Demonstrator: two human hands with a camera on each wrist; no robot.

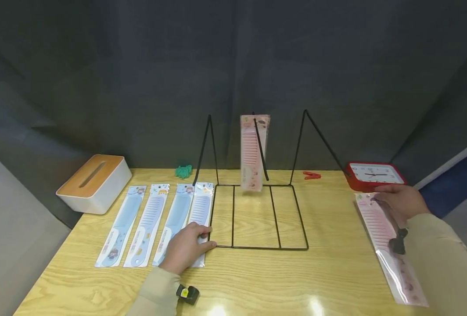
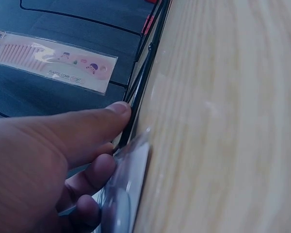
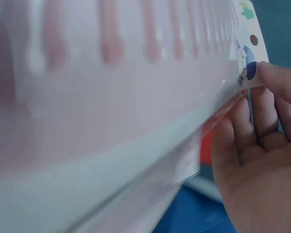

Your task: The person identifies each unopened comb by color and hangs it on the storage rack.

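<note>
Setting: a staged recording booth or studio tabletop, not a lived-in room. Evidence: dark grey fabric backdrop [image 1: 138, 79] hung in folds behind and at both sides, closing off the surroundings; a single light wood-grain table [image 1: 336, 281] under bright overhead lamps that glint on its front edge. Props laid out in order: packaged combs [image 1: 154, 224] in a neat row, black wire display rack [image 1: 257, 215], white tissue box with wooden lid [image 1: 95, 182], red clock [image 1: 375, 175], red clothes peg [image 1: 311, 175], green object [image 1: 184, 171].
</note>
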